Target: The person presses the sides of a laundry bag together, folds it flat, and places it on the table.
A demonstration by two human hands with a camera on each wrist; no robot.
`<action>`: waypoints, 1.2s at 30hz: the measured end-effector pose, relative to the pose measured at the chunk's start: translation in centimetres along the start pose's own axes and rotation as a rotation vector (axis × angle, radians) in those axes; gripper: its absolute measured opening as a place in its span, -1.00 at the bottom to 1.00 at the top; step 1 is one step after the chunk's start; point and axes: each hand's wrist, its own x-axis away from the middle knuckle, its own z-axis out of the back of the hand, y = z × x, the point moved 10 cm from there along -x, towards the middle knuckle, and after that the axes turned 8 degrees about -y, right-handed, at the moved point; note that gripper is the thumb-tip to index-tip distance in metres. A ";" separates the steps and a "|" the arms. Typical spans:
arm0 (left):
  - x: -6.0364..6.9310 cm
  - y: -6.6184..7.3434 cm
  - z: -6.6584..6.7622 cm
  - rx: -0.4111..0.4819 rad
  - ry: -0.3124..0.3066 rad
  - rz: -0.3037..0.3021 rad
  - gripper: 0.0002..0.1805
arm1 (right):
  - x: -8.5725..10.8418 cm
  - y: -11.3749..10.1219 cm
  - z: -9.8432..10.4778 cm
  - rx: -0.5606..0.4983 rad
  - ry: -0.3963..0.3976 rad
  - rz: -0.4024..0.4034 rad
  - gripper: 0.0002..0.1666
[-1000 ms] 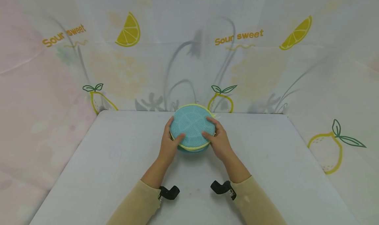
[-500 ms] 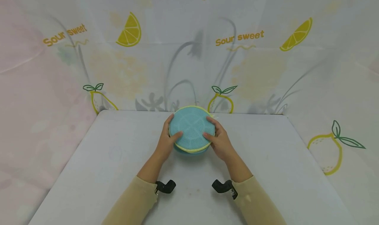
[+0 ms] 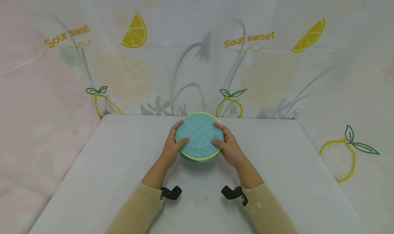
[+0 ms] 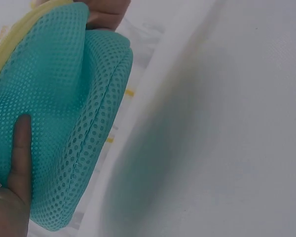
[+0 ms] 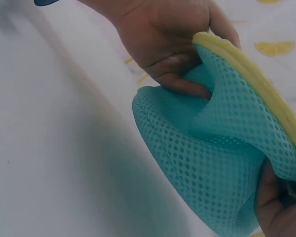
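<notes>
A round turquoise mesh bag [image 3: 200, 134] with a yellow rim is held up between both hands above the far part of the table. My left hand [image 3: 171, 146] grips its left side, thumb on the front face and fingers round the edge. On the opposite side my right hand [image 3: 229, 145] grips it the same way. In the left wrist view the mesh [image 4: 49, 98] shows a soft fold and a finger pressed against it. The right wrist view shows the bag's side [image 5: 202, 163] buckled inward below the yellow rim [image 5: 256, 79], with a hand at each end.
A white table [image 3: 123, 165] spreads under the arms, its far edge against a hanging cloth [image 3: 184, 66] printed with lemons and lettering. Black wrist devices [image 3: 232, 193] sit at both sleeves. The bag casts a soft shadow on the white surface.
The bag has come slightly lower and nearer, and its face looks a little rounder. My left hand has shifted slightly left; both hands keep their grip.
</notes>
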 end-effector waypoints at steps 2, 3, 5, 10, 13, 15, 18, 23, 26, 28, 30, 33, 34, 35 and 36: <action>0.1 -0.1 -0.1 -0.006 0.002 0.003 -0.18 | 0.0 0.0 0.2 0.053 0.023 -0.009 -0.22; 0.1 -0.1 -0.2 -0.005 0.003 0.005 -0.19 | 0.0 0.0 0.3 0.084 0.036 -0.014 -0.22; 0.3 -0.1 -0.4 -0.014 0.011 0.011 -0.20 | 0.0 0.0 0.4 0.147 0.058 -0.028 -0.23; 0.5 -0.1 -0.5 -0.034 0.042 0.015 -0.20 | -0.1 0.2 0.7 0.263 0.090 -0.053 -0.22; 0.5 -0.2 -0.3 -0.049 0.061 0.018 -0.20 | -0.1 0.2 0.9 0.296 0.093 -0.055 -0.22; 0.6 -0.2 -0.2 -0.054 0.072 0.024 -0.20 | -0.1 0.1 0.8 0.317 0.084 -0.051 -0.21; 0.6 -0.3 -0.1 -0.051 0.083 0.035 -0.20 | -0.1 -0.1 0.8 0.380 0.062 -0.047 -0.21; 0.5 -0.4 0.2 -0.033 0.101 0.052 -0.18 | -0.1 -0.2 0.7 0.508 0.020 -0.054 -0.16; 0.5 -0.3 0.2 -0.025 0.106 0.059 -0.17 | -0.1 -0.3 0.5 0.586 -0.004 -0.061 -0.14; 0.6 -0.3 0.2 -0.028 0.108 0.063 -0.17 | -0.1 -0.4 0.3 0.634 -0.016 -0.060 -0.14; 0.6 -0.2 0.2 -0.022 0.111 0.065 -0.18 | -0.1 -0.5 0.2 0.671 -0.029 -0.059 -0.14; 0.6 -0.3 0.3 -0.020 0.120 0.063 -0.19 | -0.1 -0.5 0.2 0.705 -0.041 -0.066 -0.13; 0.6 -0.3 0.4 -0.018 0.123 0.059 -0.19 | -0.1 -0.5 0.2 0.713 -0.044 -0.071 -0.13; 0.6 -0.3 0.4 -0.014 0.126 0.057 -0.19 | -0.1 -0.4 0.2 0.721 -0.046 -0.075 -0.13; 0.6 -0.3 0.4 -0.015 0.129 0.052 -0.19 | -0.1 -0.4 0.2 0.727 -0.047 -0.079 -0.13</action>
